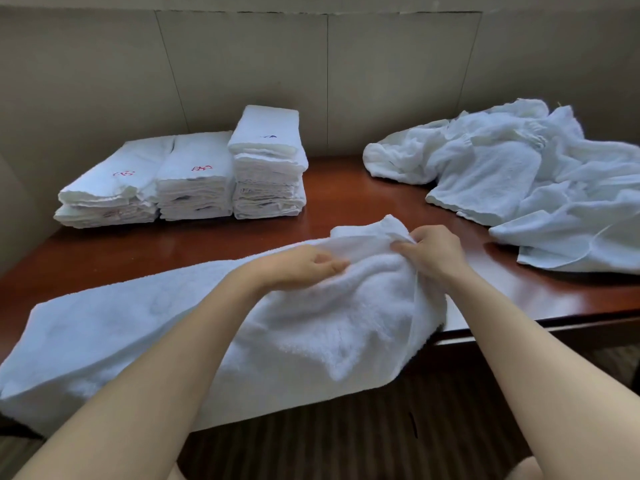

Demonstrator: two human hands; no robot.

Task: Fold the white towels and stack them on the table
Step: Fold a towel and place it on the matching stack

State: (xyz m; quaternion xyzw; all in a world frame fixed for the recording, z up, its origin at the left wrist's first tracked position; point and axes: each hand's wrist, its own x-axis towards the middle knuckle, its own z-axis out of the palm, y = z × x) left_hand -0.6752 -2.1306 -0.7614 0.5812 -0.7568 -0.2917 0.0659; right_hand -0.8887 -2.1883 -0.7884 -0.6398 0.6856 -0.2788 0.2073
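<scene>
A long white towel (pixel 145 327) lies across the near edge of the dark red wooden table (pixel 346 199), its front hanging over the edge. My right hand (pixel 433 254) pinches the towel's bunched far right corner. My left hand (pixel 304 266) lies on the towel just left of it, with fingers curled against the cloth near the same fold. Three stacks of folded white towels (pixel 194 181) stand at the back left, the right one tallest. A loose heap of unfolded white towels (pixel 519 174) covers the back right.
A grey panelled wall (pixel 311 64) runs behind the table. The table's right front edge (pixel 540 327) is bare, with dark striped carpet (pixel 346 427) below it. Bare tabletop shows between the stacks and the heap.
</scene>
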